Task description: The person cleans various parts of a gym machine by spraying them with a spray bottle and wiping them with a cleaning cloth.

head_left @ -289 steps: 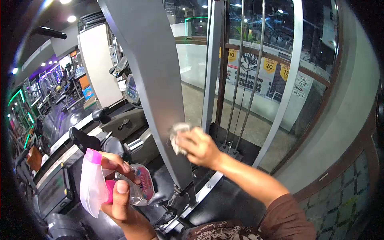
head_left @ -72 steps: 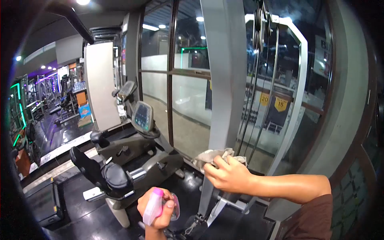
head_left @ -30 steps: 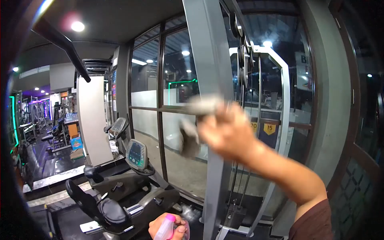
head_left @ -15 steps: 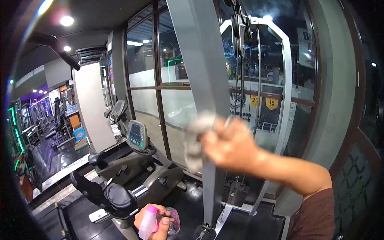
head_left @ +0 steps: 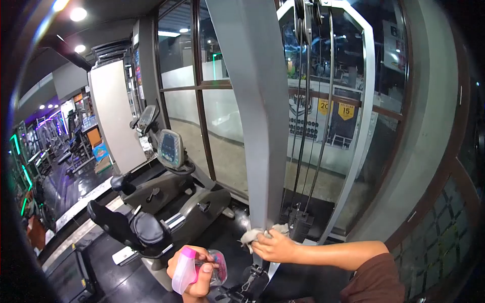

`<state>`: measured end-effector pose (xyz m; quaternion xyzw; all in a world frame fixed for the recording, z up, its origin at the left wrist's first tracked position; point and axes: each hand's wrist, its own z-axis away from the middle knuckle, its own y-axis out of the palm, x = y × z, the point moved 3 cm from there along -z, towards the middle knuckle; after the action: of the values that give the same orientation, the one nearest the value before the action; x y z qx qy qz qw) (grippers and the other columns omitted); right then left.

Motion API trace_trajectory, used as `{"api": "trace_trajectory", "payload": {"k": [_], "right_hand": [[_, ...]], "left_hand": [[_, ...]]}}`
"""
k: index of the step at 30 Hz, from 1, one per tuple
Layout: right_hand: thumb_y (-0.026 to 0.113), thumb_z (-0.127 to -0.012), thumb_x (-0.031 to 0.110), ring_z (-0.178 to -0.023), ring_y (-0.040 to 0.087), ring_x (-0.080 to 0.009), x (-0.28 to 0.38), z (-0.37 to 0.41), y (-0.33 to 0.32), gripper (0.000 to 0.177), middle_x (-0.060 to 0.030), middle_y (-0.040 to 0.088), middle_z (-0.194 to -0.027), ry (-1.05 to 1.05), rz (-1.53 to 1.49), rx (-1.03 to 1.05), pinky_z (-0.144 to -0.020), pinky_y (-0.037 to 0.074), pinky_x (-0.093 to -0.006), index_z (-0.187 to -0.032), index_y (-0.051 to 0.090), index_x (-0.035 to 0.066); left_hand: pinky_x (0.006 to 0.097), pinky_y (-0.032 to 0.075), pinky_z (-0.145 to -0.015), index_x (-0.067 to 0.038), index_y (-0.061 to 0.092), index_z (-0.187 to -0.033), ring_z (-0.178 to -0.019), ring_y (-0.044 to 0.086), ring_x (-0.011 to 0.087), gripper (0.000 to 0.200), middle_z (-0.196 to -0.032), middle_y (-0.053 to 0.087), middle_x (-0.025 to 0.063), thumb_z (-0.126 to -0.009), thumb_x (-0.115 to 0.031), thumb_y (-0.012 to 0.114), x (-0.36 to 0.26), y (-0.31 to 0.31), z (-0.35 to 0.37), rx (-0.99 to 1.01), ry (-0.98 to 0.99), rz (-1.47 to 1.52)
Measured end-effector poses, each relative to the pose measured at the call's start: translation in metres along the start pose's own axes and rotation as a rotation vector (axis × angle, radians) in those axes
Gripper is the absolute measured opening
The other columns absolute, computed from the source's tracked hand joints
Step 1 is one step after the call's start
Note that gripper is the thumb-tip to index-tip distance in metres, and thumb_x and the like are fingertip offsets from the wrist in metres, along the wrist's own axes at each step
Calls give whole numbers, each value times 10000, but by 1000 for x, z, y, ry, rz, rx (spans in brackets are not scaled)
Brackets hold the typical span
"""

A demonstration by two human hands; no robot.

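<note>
Low on the grey upright post (head_left: 257, 121), my right hand (head_left: 274, 246) presses a pale cloth (head_left: 250, 236) against the metal, its fingers closed round the cloth. At the bottom centre my left hand (head_left: 194, 272) grips a clear spray bottle (head_left: 219, 267) with a pink and translucent white spray head (head_left: 185, 270). The bottle is left of the post's base and touches neither the post nor the cloth.
An exercise bike (head_left: 146, 227) with a console (head_left: 171, 148) stands left of the post. Cables (head_left: 303, 126) and a white frame (head_left: 368, 76) rise behind it on the right. A strap with a clip (head_left: 250, 280) lies near the post's foot.
My right hand has moved down the post with the cloth, from about mid-height to near its base. My left hand still holds the bottle, slightly higher in view. The camera view has tilted downward.
</note>
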<state>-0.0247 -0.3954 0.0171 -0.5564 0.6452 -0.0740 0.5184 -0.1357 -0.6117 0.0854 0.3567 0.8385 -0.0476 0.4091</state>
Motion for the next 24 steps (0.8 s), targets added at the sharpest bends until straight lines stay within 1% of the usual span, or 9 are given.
{"api": "trace_trajectory", "payload": {"k": [2,6,8,9,10,11,13,17,24], "right_hand": [[598,-808,246,-1040,562,-173,0,6,10,224,-11,639,-953,-37,-28,1,-729,426,-327,-899,700,68],[609,-795,229,-1042,576,-192,-32,-22,-29,214,-70,652,-950,-87,74,-40,-720,436,-342,-875,699,52],[626,-770,231,-1036,580,-217,-79,-64,-90,219,-81,656,-951,-25,220,-134,-708,443,-359,-867,703,51],[646,-725,234,-1020,579,-235,-103,-85,-114,220,-72,655,-946,30,303,-291,-692,446,-387,-841,701,56],[649,-698,228,-1024,567,-238,-126,-105,-141,212,-53,641,-935,77,344,-337,-691,439,-405,-818,696,60],[648,-688,224,-1005,548,-231,-145,-122,-163,177,-26,613,-909,103,454,-480,-712,421,-409,-786,686,82],[640,-714,217,-965,525,-225,-166,-137,-183,120,-5,577,-867,121,530,-548,-751,394,-399,-761,670,110],[639,-740,238,-943,513,-239,-136,-110,-138,162,3,579,-856,184,450,-505,-742,396,-405,-814,695,105],[628,-763,265,-992,480,-221,-25,-21,-27,244,30,606,-1010,308,163,-262,-728,424,-396,-933,724,119]], "left_hand": [[277,569,-553,101,594,-833,-592,644,165,334,-729,629,143,-781,-203,723,-11,7,-4,-63,17,-3],[272,561,-555,102,597,-831,-581,651,171,348,-731,633,143,-780,-215,728,-19,7,-3,-48,38,-53],[282,571,-560,89,569,-873,-640,626,181,337,-762,604,145,-795,-202,721,-23,8,-2,-39,28,-65],[294,581,-561,76,539,-914,-696,610,198,324,-796,582,154,-810,-177,713,-20,2,0,-8,20,-73],[306,591,-561,62,509,-956,-752,594,215,319,-830,559,163,-824,-153,704,-17,-1,1,25,8,-82],[304,591,-562,64,507,-963,-748,590,213,323,-832,552,158,-827,-156,700,-16,-2,0,36,15,-106],[303,589,-566,62,506,-972,-746,588,207,327,-836,553,155,-828,-160,700,-14,0,2,7,5,-66],[275,574,-551,101,588,-845,-604,622,159,360,-739,614,146,-769,-217,740,-10,13,-2,-86,-13,9],[292,580,-558,97,552,-877,-622,616,164,349,-769,606,165,-784,-187,730,-1,9,7,-108,-13,31]]}}
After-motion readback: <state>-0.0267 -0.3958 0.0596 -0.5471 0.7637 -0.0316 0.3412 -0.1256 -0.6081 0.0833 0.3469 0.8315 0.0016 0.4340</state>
